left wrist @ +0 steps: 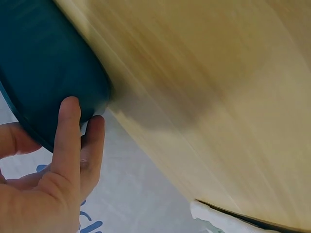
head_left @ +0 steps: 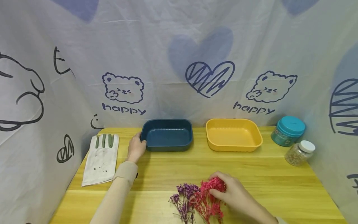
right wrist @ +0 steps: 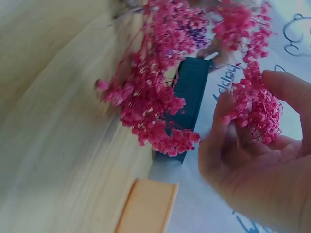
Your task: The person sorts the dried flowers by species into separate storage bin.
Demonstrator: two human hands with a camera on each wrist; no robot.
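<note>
At the back of the table a dark blue tray (head_left: 169,137) stands near the cloth. My left hand (head_left: 137,147) grips its left end. The left wrist view has the fingers (left wrist: 68,138) against the tray's wall (left wrist: 53,63) and the thumb by its rim. Close to the front, my right hand (head_left: 232,189) holds pink dried flowers (head_left: 208,199) by their blossoms. In the right wrist view thumb and fingers curl round one pink cluster (right wrist: 257,114). Purple dried flowers (head_left: 183,200) lie just left of the pink ones.
A yellow tray (head_left: 235,147) stands right of the blue one. At the right are a teal lidded tub (head_left: 288,130) and a clear jar (head_left: 299,154) with a white lid. A white glove (head_left: 102,161) with green fingers lies at the left. Printed cloth (head_left: 165,93) walls the table.
</note>
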